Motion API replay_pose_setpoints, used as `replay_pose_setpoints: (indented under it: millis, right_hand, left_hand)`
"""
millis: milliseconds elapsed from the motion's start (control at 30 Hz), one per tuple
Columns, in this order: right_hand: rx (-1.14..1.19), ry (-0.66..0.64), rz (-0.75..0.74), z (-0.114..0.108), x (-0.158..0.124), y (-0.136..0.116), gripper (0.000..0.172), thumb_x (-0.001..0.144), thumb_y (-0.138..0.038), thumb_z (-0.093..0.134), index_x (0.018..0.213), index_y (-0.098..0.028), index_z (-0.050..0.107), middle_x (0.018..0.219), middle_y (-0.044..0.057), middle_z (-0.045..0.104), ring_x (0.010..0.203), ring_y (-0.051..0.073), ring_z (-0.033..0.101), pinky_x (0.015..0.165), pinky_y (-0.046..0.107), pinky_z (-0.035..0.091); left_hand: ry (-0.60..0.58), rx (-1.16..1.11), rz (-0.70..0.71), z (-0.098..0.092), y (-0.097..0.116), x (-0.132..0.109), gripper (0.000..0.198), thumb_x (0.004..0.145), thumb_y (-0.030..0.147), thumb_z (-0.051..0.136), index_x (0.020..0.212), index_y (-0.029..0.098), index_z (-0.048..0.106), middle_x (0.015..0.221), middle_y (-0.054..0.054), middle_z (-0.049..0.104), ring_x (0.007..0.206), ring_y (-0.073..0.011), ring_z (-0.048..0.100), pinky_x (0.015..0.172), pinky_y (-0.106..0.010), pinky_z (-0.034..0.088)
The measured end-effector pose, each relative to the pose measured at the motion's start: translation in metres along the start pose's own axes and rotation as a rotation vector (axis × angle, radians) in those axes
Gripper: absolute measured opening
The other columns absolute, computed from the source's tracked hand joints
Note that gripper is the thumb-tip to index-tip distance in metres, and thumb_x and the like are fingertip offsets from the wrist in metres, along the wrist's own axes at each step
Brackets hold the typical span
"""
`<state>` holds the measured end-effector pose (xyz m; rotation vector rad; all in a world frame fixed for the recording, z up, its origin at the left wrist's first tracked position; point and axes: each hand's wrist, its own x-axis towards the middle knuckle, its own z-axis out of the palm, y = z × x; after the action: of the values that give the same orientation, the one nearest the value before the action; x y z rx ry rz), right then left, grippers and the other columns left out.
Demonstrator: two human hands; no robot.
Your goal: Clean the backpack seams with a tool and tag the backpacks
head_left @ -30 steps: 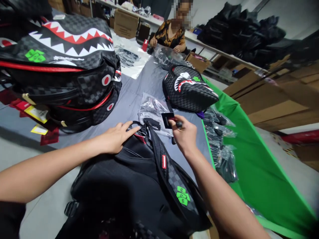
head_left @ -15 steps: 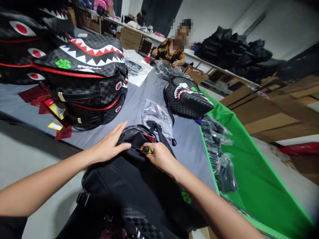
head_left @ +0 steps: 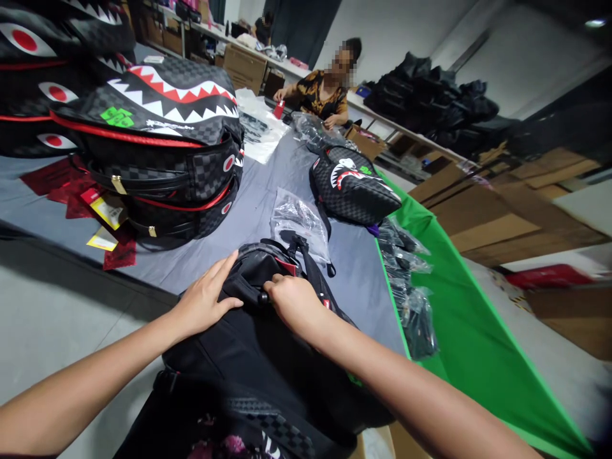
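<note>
A black backpack [head_left: 224,350] lies in front of me, partly over the table edge, its top toward the stacked bags. My left hand [head_left: 205,299] rests flat on its upper left side, fingers stretched out and thumb apart. Close by, my right hand [head_left: 294,303] is closed at the top of the backpack, near the handle. Its fingers are wrapped round a small black-and-green-handled tool [head_left: 262,298], of which only a dark rounded end shows now. The tool's kind is unclear and its tip is hidden. A red lining edge shows beside the handle.
Shark-mouth backpacks [head_left: 167,108] are stacked at the left with tags hanging down. Beyond my hands lie a clear plastic bag [head_left: 299,220] and another shark-print backpack [head_left: 356,185]. Bagged items [head_left: 418,325] sit in a green cloth trough [head_left: 459,306]. A co-worker [head_left: 320,95] sits across the table.
My right hand has turned, and the tool's dark end now points down and left; its green part and metal tip no longer show. My left hand stays on the backpack, slightly lower.
</note>
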<state>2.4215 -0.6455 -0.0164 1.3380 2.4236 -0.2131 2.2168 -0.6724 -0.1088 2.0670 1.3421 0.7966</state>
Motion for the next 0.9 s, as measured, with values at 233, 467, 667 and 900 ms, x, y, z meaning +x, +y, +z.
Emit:
replay_pose_setpoints:
  millis: [233, 467, 667, 900]
  right_hand:
    - [0.404, 0.224, -0.219, 0.000, 0.041, -0.004, 0.015, 0.084, -0.010, 0.057, 0.091, -0.016, 0.070, 0.086, 0.005, 0.074, 0.076, 0.013, 0.065, 0.066, 0.021, 0.040]
    - [-0.113, -0.002, -0.208, -0.009, 0.001, 0.022, 0.023, 0.087, -0.006, 0.049, 0.095, -0.012, 0.070, 0.088, 0.014, 0.074, 0.083, 0.023, 0.071, 0.068, 0.028, 0.046]
    - [-0.033, -0.055, 0.266, -0.005, -0.070, 0.040, 0.027, 0.086, -0.003, 0.047, 0.100, -0.011, 0.069, 0.096, 0.018, 0.074, 0.092, 0.025, 0.072, 0.079, 0.031, 0.052]
    - [0.895, -0.275, 0.482, 0.030, -0.204, 0.018, 0.037, 0.078, -0.032, 0.060, 0.113, -0.028, 0.070, 0.080, 0.003, 0.073, 0.056, 0.017, 0.066, 0.053, 0.026, 0.050]
  left_hand:
    - [0.058, -0.056, 0.033, 0.001, -0.003, 0.000, 0.072, 0.095, 0.040, 0.050, 0.157, 0.027, 0.016, 0.155, -0.008, 0.039, 0.141, -0.0231, 0.041, 0.116, -0.039, 0.038]
    - [0.016, -0.120, -0.249, 0.002, -0.011, 0.008, 0.098, 0.085, 0.054, 0.059, 0.158, 0.021, 0.003, 0.154, -0.015, 0.039, 0.142, -0.0301, 0.039, 0.117, -0.049, 0.033]
    - [-0.255, -0.405, -0.276, -0.010, 0.004, 0.020, 0.070, 0.076, 0.051, 0.066, 0.135, 0.014, 0.054, 0.130, -0.013, 0.065, 0.116, -0.0314, 0.063, 0.100, -0.042, 0.050]
    - [-0.244, -0.067, 0.280, -0.054, 0.156, 0.037, 0.064, 0.080, 0.035, 0.066, 0.141, 0.025, 0.052, 0.102, -0.005, 0.076, 0.088, -0.0258, 0.072, 0.079, -0.036, 0.055]
